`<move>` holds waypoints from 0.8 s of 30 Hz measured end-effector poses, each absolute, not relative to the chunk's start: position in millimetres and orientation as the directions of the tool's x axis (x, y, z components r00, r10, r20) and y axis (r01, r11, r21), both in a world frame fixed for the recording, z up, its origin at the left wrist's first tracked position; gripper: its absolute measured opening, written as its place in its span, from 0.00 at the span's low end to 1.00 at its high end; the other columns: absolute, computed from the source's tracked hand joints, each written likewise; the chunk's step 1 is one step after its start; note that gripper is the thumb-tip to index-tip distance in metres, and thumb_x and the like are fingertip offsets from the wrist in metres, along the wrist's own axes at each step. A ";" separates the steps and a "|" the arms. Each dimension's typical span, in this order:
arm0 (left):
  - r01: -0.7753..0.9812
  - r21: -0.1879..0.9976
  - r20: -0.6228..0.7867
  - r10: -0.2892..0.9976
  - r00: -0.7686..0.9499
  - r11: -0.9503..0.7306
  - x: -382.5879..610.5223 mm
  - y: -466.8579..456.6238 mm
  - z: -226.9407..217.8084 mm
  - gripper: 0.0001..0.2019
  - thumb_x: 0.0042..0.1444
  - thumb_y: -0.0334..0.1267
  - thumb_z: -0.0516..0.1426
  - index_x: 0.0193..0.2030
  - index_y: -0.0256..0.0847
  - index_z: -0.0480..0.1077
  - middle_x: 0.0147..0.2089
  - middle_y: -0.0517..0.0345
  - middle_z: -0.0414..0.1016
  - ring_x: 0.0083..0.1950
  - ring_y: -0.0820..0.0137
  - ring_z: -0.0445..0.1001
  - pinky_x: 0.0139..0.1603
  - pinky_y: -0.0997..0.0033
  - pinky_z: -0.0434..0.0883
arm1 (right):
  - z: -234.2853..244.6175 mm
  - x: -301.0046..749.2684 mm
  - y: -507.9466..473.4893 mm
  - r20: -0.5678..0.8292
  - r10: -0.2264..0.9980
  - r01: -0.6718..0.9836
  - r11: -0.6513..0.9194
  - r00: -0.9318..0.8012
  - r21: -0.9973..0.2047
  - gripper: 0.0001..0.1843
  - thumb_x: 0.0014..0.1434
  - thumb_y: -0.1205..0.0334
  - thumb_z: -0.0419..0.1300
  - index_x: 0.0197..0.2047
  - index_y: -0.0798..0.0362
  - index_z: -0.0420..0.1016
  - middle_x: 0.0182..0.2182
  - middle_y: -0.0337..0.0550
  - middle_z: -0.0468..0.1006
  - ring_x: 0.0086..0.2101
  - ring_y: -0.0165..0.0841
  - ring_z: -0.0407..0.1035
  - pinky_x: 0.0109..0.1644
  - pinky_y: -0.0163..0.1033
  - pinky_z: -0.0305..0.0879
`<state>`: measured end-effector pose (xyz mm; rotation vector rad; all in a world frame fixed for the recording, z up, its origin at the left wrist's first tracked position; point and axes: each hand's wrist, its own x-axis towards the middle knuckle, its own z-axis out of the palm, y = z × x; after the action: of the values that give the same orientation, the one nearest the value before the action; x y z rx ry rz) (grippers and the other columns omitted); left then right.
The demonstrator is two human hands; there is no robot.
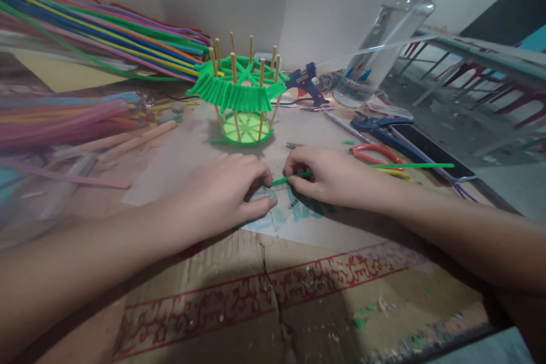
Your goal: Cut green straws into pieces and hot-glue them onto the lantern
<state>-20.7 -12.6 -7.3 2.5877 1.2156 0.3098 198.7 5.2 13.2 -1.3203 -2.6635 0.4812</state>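
A thin green pipe cleaner [413, 165] runs beneath my right hand [328, 173], which pinches it near its left end between thumb and fingers. That end reaches the index fingertip of my left hand [230, 187], whose thumb and index finger are apart. Below the fingertips, a clear strip with markings, perhaps a ruler [281, 186], lies on a white sheet [170, 165]. Just beyond my hands stands a round frame [236, 94] of upright wooden sticks, with a green pipe-cleaner band around its upper part and a green disc base.
Bundled coloured pipe cleaners [128, 40] fill the back left. A blue glue gun [307, 82] stands behind the frame, near a clear bottle [375, 45]. On the right lie red-handled pliers [379, 153], blue-handled cutters [379, 125] and a phone [430, 151]. Wooden sticks [136, 142] lie left.
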 end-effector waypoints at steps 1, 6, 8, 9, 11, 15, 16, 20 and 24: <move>0.717 0.327 0.083 0.775 0.627 -0.615 -20.7 -12.5 -7.6 0.13 0.58 0.47 0.57 0.44 0.43 0.72 0.38 0.54 0.73 0.40 0.62 0.70 0.38 0.64 0.65 | 12.8 198.2 4.9 -0.021 0.795 0.753 0.565 -0.606 -0.337 0.06 0.57 0.65 0.57 0.38 0.52 0.73 0.35 0.42 0.77 0.32 0.33 0.68 0.34 0.36 0.57; 0.716 0.318 0.090 0.771 0.630 -0.621 -20.6 -12.6 -7.7 0.13 0.58 0.48 0.57 0.44 0.43 0.72 0.38 0.55 0.73 0.40 0.62 0.70 0.38 0.64 0.65 | 11.5 195.3 2.3 0.015 0.797 0.752 0.576 -0.604 -0.320 0.06 0.54 0.66 0.57 0.37 0.53 0.73 0.34 0.42 0.77 0.31 0.32 0.67 0.35 0.35 0.56; 0.720 0.313 0.082 0.773 0.629 -0.619 -20.4 -12.9 -7.2 0.13 0.58 0.49 0.56 0.43 0.43 0.72 0.38 0.54 0.73 0.40 0.62 0.70 0.38 0.64 0.65 | 10.8 194.8 1.8 0.031 0.796 0.750 0.581 -0.604 -0.316 0.06 0.54 0.66 0.57 0.36 0.54 0.73 0.33 0.42 0.77 0.31 0.31 0.67 0.35 0.35 0.56; 0.722 0.310 0.079 0.773 0.629 -0.619 -20.4 -13.1 -7.0 0.13 0.58 0.49 0.56 0.43 0.43 0.72 0.38 0.54 0.73 0.40 0.62 0.70 0.38 0.64 0.65 | 10.3 194.7 1.8 0.039 0.795 0.747 0.584 -0.605 -0.316 0.06 0.54 0.66 0.57 0.36 0.54 0.73 0.33 0.42 0.77 0.31 0.31 0.66 0.35 0.34 0.56; 0.721 0.306 0.084 0.772 0.630 -0.621 -20.4 -13.3 -6.9 0.13 0.58 0.49 0.56 0.43 0.43 0.72 0.38 0.54 0.73 0.40 0.61 0.70 0.38 0.64 0.65 | 9.2 194.9 2.0 0.055 0.791 0.739 0.593 -0.610 -0.319 0.06 0.54 0.66 0.56 0.36 0.54 0.73 0.33 0.42 0.76 0.31 0.32 0.66 0.35 0.35 0.56; 0.719 0.310 0.091 0.772 0.629 -0.622 -20.2 -13.1 -7.2 0.13 0.58 0.48 0.57 0.43 0.43 0.72 0.38 0.54 0.74 0.41 0.61 0.71 0.39 0.64 0.65 | 8.1 195.6 3.0 0.057 0.791 0.736 0.592 -0.610 -0.329 0.05 0.53 0.66 0.57 0.35 0.54 0.72 0.32 0.42 0.76 0.31 0.32 0.66 0.35 0.35 0.56; 0.719 0.312 0.091 0.773 0.628 -0.621 -20.1 -13.0 -7.2 0.13 0.57 0.48 0.57 0.43 0.43 0.72 0.38 0.54 0.74 0.41 0.61 0.71 0.40 0.64 0.65 | 8.1 195.8 3.3 0.052 0.792 0.737 0.588 -0.608 -0.332 0.05 0.53 0.66 0.57 0.35 0.54 0.73 0.32 0.41 0.76 0.31 0.31 0.66 0.35 0.35 0.56; 0.717 0.313 0.105 0.773 0.626 -0.623 -19.7 -13.1 -7.2 0.13 0.57 0.48 0.57 0.43 0.43 0.72 0.38 0.54 0.74 0.41 0.62 0.71 0.39 0.64 0.66 | 8.0 196.4 4.4 0.050 0.787 0.730 0.592 -0.615 -0.342 0.05 0.54 0.66 0.57 0.35 0.53 0.73 0.33 0.41 0.76 0.31 0.31 0.67 0.36 0.35 0.57; 0.714 0.317 0.113 0.772 0.625 -0.624 -20.0 -13.5 -7.1 0.13 0.57 0.48 0.57 0.43 0.43 0.73 0.39 0.54 0.74 0.41 0.62 0.71 0.40 0.64 0.65 | 6.9 196.5 4.4 0.054 0.788 0.731 0.592 -0.613 -0.338 0.05 0.54 0.66 0.57 0.35 0.53 0.72 0.33 0.41 0.76 0.32 0.32 0.67 0.37 0.36 0.58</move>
<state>-20.0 -13.5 -7.1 2.6073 1.2143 0.3503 196.5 4.4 6.9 -1.2672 -2.6222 0.4225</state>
